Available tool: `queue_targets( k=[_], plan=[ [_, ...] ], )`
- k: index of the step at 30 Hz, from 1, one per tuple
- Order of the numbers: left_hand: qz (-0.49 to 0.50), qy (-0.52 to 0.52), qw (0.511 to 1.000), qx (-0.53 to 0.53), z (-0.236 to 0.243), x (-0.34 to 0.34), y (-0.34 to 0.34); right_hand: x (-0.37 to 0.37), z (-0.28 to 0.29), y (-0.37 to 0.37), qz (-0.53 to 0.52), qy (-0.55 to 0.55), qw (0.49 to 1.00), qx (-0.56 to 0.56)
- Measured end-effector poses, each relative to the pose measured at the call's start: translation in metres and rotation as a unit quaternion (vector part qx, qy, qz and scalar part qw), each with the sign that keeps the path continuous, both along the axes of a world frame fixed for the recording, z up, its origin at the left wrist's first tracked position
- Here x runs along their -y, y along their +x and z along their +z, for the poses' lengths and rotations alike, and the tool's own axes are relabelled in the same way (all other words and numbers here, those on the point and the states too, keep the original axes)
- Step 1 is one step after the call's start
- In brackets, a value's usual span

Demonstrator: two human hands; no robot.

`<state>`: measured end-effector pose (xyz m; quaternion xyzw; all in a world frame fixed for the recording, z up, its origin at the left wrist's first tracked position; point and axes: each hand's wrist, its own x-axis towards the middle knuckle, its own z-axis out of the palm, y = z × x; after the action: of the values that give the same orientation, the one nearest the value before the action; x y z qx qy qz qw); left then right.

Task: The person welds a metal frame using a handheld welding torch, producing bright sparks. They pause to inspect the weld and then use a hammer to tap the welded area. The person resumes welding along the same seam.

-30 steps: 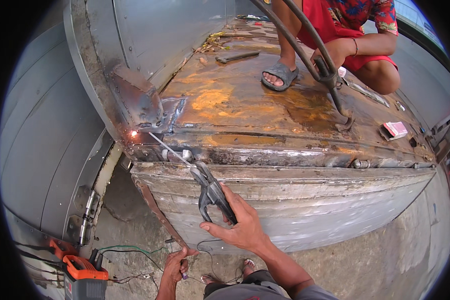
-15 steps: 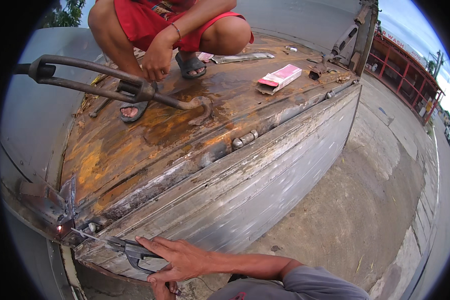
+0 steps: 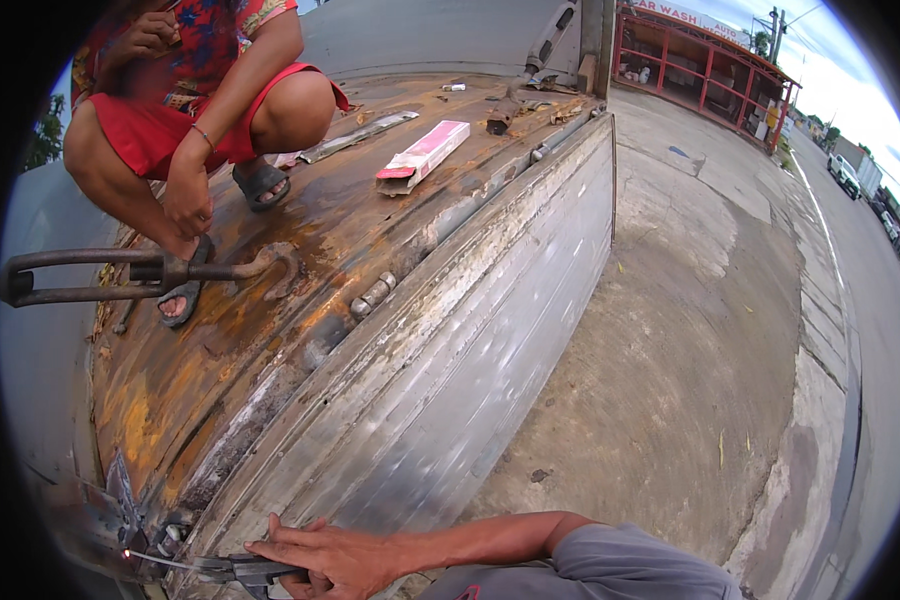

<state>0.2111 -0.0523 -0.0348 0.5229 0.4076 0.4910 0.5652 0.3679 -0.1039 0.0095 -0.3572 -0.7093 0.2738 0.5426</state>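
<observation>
At the lower edge my right hand (image 3: pixel 345 558) is closed around a dark welding electrode holder (image 3: pixel 255 570). A thin welding rod (image 3: pixel 165 561) sticks out of its jaws to the left. The rod's tip glows against the metal corner bracket (image 3: pixel 125 500) at the near left end of the rusty truck bed (image 3: pixel 240 365). Just beyond my hand stretches the long grey metal side panel (image 3: pixel 470 370), hinged along the bed's edge. My left hand is out of the picture.
A person in red shorts (image 3: pixel 205 130) squats on the bed. Beside them a rusty turnbuckle (image 3: pixel 160 272) is hooked to the floor. A pink-and-white box (image 3: pixel 425 158) lies farther right. Concrete pavement (image 3: pixel 670 400) runs along the panel, with a road (image 3: pixel 880 330) beyond.
The view has swung to the right, so the bed and the squatting person sit farther left. My left hand, partly seen below the holder before, has dropped out of view. The rod tip still glows.
</observation>
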Motion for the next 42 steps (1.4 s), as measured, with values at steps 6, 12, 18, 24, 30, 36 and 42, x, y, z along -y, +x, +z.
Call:
queue_targets(
  k=[6,12,18,24,30,36,42],
  plan=[
    [0.021,0.038,0.998,-0.043,0.012,0.009,0.013,0.015,0.019,0.013,0.086,-0.057,0.994,-0.035],
    [0.04,0.071,0.994,-0.075,0.025,0.018,0.023,0.01,-0.009,-0.006,-0.008,0.072,0.997,-0.008],
    [0.062,0.101,0.987,-0.108,0.033,0.029,0.028,-0.003,-0.001,-0.006,0.079,0.066,0.995,-0.014],
    [0.076,0.138,0.976,-0.148,0.046,0.043,0.038,-0.005,0.005,0.007,0.054,0.08,0.995,0.012],
    [0.105,0.164,0.96,-0.199,0.06,0.064,0.031,-0.001,0.021,0.025,0.06,0.043,0.995,0.068],
    [0.158,0.126,0.966,-0.162,0.055,0.044,0.025,-0.011,0.012,0.045,-0.008,0.063,0.995,0.071],
    [0.185,0.136,0.967,-0.111,0.043,0.014,0.013,-0.009,0.026,0.072,-0.017,0.019,0.997,0.078]
  ],
)
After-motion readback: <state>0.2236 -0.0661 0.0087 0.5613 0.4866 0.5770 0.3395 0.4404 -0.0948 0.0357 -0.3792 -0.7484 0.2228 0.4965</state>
